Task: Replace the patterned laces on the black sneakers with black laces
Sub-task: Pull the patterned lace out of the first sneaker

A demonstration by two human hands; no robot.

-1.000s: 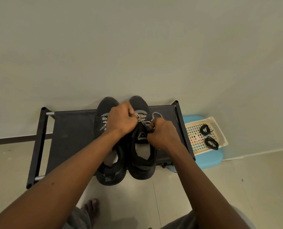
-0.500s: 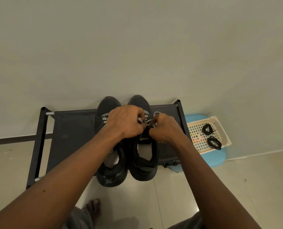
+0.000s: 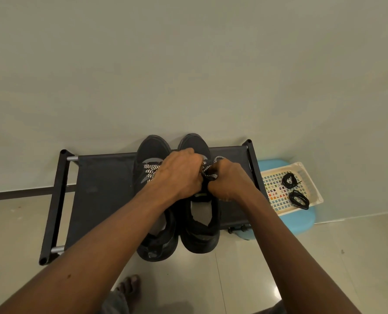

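— What is the left hand (image 3: 180, 175) covering?
— It is covering most of the lace (image 3: 212, 176) on one shoe (image 3: 200, 227). Its fingertips are curling out of sight around the lace, and so are those of the right hand (image 3: 228, 181).
— And the other shoe (image 3: 152, 148)?
— The forearm is crossing its middle. Both arms are running off the bottom edge. The coloured squares under the basket (image 3: 309, 177) are looking too small to read.

Rack (image 3: 102, 189) room L of sneakers (image 3: 153, 148), wall (image 3: 188, 64) behind, basket (image 3: 313, 184) to R
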